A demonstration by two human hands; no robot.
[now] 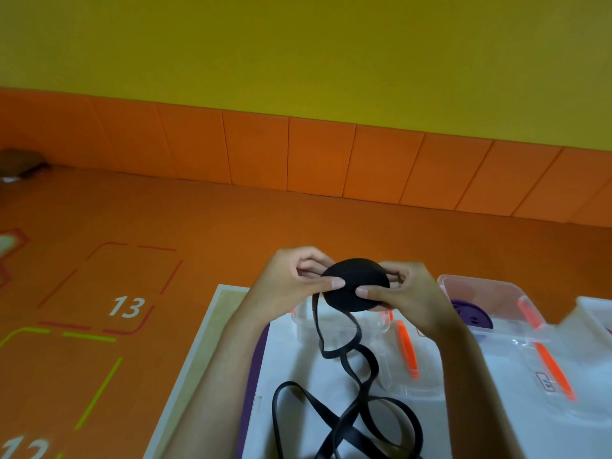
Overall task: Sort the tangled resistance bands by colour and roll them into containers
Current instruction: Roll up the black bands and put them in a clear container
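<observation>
Black resistance band [356, 285] coil pinched between left hand [291, 283] and right hand [409, 293], loose tail dangling onto the tabletop [212, 352]

On my feed the light is even, diffuse and fairly bright, so the yellow wall [331, 44] and orange floor [198, 210] come through saturated, while the black band [356, 286] reads as a flat dark mass with almost no surface detail. Shadows are soft and faint, just a pale grey one beside the loose loops on the white sheet [294, 356], which is nearly blown out, and the clear containers [496, 286] carry a mild sheen. The whole picture is slightly soft, the wide lens bows the foot of the wall, and the right edge smears worst.
</observation>
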